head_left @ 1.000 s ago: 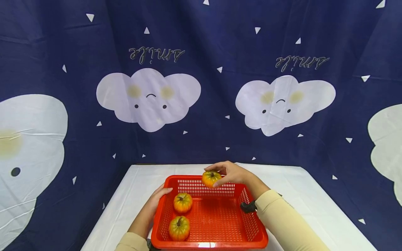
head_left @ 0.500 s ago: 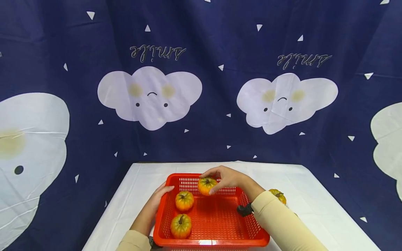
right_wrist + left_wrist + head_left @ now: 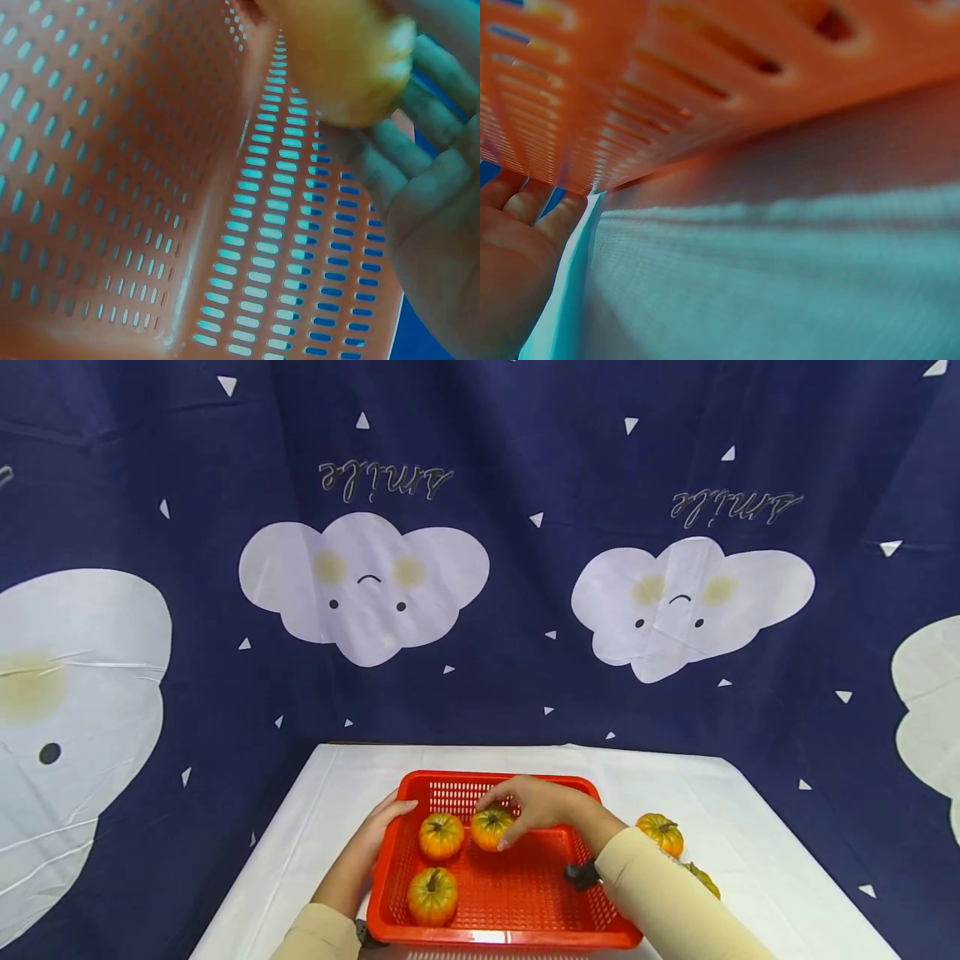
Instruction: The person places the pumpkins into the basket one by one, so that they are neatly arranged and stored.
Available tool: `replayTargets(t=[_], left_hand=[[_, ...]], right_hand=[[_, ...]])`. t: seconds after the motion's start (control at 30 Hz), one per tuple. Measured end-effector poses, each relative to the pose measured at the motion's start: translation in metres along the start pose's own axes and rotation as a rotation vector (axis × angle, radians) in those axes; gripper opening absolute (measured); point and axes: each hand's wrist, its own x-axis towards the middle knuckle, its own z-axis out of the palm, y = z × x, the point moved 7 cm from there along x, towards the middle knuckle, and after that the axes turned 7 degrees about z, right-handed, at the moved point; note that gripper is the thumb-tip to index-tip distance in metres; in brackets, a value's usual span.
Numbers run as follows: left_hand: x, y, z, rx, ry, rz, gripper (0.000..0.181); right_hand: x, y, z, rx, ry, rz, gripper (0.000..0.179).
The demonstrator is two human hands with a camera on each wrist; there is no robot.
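A red plastic basket (image 3: 517, 893) with slotted walls stands on the table. My right hand (image 3: 536, 803) grips a small orange-yellow pumpkin (image 3: 489, 828) by its sides, inside the basket toward the back wall. In the right wrist view the held pumpkin (image 3: 341, 67) appears blurred above the slotted wall; whether it touches the floor I cannot tell. Two more pumpkins lie along the basket's left side, a rear one (image 3: 441, 837) and a front one (image 3: 432, 897). My left hand (image 3: 381, 827) holds the left rim, thumb over the edge and fingers against the outer wall.
White cloth covers the table (image 3: 757, 860). Right of the basket lie a pumpkin (image 3: 660, 833) and another pumpkin (image 3: 703, 880) partly hidden by the right sleeve. A dark blue curtain (image 3: 517, 710) with cloud prints hangs behind.
My right hand has lowered the pumpkin from above the back rim into the basket, slightly leftward. The pumpkins at right have come into view past the sleeve. My left hand stays on the rim.
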Motion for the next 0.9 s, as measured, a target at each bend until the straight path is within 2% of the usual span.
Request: replayTargets(t=[0.17,0.43,0.7,0.9], left_hand=[[-0.002,-0.001,0.000,-0.003,-0.018,0.021,0.058],[0.000,0.002,0.001,0.011,-0.024,0.022,0.060],[-0.001,0.002,0.001,0.014,-0.007,0.024,0.058],[0.000,0.002,0.001,0.013,-0.003,0.032,0.059]], right_hand=[[0.002,-0.001,0.013,-0.142,-0.002,0.013,0.059],[0.007,-0.006,0.020,-0.327,-0.012,0.013,0.058],[0.011,-0.016,0.031,-0.414,-0.031,-0.048,0.059],[0.012,-0.017,0.032,-0.444,-0.038,-0.025,0.060]])
